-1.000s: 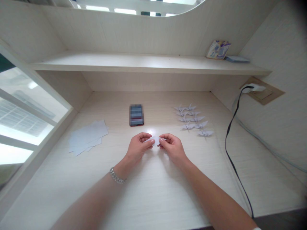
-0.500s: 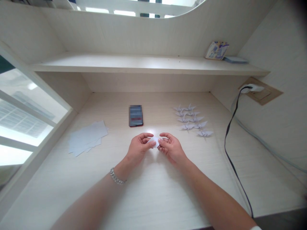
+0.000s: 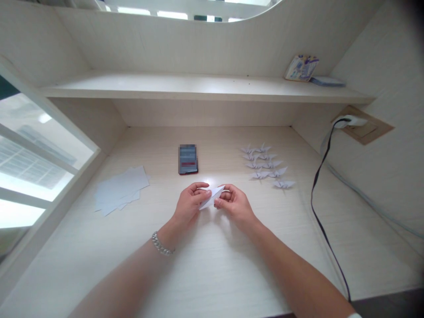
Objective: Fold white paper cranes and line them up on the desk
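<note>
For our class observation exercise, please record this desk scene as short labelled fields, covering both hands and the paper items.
Left hand: holding folded white paper, thumb on top
Right hand: at the paper's other end; grip unclear
Paper cranes: nine, white, grouped on the desk's right side
Loose sheets: white, overlapping, on the left
Phone: lying beyond the left hand; screen pixelated
Bracelet: silver chain, left wrist
Shelf: patterned packet, flat item, right end
Black cable: runs from the wall socket

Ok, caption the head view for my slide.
Left hand holds folded paper, right hand at its edge, between loose sheets and paper cranes.
</note>
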The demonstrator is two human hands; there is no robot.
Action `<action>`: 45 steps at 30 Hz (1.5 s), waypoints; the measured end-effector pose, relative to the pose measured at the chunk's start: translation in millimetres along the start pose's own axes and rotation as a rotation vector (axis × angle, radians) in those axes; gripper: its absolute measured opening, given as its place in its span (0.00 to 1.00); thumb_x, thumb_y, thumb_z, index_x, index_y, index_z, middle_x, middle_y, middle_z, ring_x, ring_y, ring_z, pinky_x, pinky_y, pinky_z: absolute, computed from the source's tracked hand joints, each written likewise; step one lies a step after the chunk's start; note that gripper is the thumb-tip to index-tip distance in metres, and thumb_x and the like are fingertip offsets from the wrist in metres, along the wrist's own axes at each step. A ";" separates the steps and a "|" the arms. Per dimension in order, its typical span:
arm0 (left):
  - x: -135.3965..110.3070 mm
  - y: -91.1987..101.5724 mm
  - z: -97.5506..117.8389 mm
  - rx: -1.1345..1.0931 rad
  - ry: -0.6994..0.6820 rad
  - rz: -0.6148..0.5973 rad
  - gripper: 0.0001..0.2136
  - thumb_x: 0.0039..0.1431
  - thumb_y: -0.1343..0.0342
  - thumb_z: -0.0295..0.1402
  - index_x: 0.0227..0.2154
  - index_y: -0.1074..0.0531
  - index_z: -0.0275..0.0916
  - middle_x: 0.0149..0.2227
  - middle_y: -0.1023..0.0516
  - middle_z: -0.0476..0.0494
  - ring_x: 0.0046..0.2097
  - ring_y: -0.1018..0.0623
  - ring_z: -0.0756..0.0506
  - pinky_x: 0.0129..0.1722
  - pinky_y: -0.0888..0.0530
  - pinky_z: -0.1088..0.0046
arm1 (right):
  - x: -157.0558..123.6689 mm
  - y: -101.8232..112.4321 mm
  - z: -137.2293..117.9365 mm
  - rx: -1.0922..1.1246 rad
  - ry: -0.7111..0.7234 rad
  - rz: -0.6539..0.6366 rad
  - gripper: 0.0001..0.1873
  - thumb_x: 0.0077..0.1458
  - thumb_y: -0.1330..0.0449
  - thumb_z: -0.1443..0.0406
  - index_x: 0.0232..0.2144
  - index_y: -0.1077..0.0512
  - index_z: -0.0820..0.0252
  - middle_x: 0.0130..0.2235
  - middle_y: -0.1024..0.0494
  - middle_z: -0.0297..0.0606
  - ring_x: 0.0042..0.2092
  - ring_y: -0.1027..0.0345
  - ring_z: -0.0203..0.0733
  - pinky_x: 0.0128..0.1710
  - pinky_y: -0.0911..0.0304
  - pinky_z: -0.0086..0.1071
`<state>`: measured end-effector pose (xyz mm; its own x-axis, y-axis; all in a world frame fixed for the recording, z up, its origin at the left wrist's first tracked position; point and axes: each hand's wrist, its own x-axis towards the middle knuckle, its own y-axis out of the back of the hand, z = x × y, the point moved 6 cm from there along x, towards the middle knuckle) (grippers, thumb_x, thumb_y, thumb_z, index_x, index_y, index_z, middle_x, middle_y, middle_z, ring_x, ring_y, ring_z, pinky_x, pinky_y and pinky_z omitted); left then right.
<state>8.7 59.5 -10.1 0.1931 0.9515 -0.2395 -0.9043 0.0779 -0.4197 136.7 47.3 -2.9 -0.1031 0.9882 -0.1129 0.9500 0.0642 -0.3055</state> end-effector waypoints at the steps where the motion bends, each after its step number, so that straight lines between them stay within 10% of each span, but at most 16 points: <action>1: -0.2 -0.5 0.4 -0.013 0.008 -0.009 0.16 0.42 0.36 0.31 0.37 0.31 0.37 0.23 0.26 0.50 0.25 0.26 0.51 0.27 0.32 0.76 | 0.4 -0.3 0.3 0.006 -0.003 -0.006 0.19 0.36 0.33 0.66 0.33 0.35 0.60 0.23 0.27 0.31 0.25 0.34 0.34 0.27 0.38 0.30; 17: 1.1 0.2 3.2 0.390 -0.157 -0.044 0.17 0.46 0.39 0.37 0.39 0.29 0.35 0.27 0.23 0.44 0.30 0.24 0.48 0.30 0.29 0.73 | 0.2 7.5 1.9 -0.066 -0.002 0.052 0.19 0.41 0.36 0.64 0.37 0.35 0.59 0.21 0.31 0.26 0.24 0.34 0.34 0.25 0.38 0.28; 23: -10.9 -15.1 19.8 0.671 -0.411 -0.125 0.14 0.45 0.38 0.37 0.37 0.25 0.40 0.49 0.29 0.39 0.50 0.29 0.42 0.45 0.29 0.67 | 1.2 16.4 1.7 0.005 -0.022 0.141 0.19 0.39 0.35 0.64 0.36 0.35 0.59 0.18 0.33 0.24 0.21 0.36 0.32 0.24 0.39 0.26; 27: -12.1 -15.2 21.6 0.743 -0.440 -0.097 0.09 0.52 0.44 0.36 0.34 0.24 0.40 0.40 0.23 0.41 0.41 0.25 0.45 0.41 0.28 0.69 | 1.3 18.5 3.8 -0.029 -0.111 0.101 0.18 0.40 0.35 0.60 0.34 0.34 0.60 0.21 0.29 0.30 0.23 0.35 0.34 0.25 0.38 0.29; 34: -4.5 -5.1 17.7 0.715 -0.316 -0.072 0.11 0.51 0.44 0.39 0.34 0.25 0.38 0.30 0.22 0.44 0.29 0.25 0.48 0.30 0.28 0.74 | -1.6 14.7 -14.5 -0.471 0.129 -0.006 0.12 0.47 0.40 0.57 0.30 0.28 0.60 0.32 0.26 0.37 0.35 0.32 0.39 0.33 0.37 0.31; 45: -4.5 -3.3 20.3 0.312 -0.276 0.019 0.23 0.44 0.37 0.33 0.45 0.33 0.34 0.38 0.23 0.38 0.36 0.23 0.46 0.37 0.27 0.68 | -2.3 7.8 4.2 -0.218 -0.030 -0.071 0.11 0.45 0.38 0.60 0.30 0.31 0.60 0.26 0.25 0.34 0.28 0.30 0.38 0.29 0.38 0.30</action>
<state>3.1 61.0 10.1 0.1043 0.9944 0.0169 -0.9869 0.1056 -0.1220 143.2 44.9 -9.0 -0.1775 0.9758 -0.1273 0.9810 0.1651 -0.1023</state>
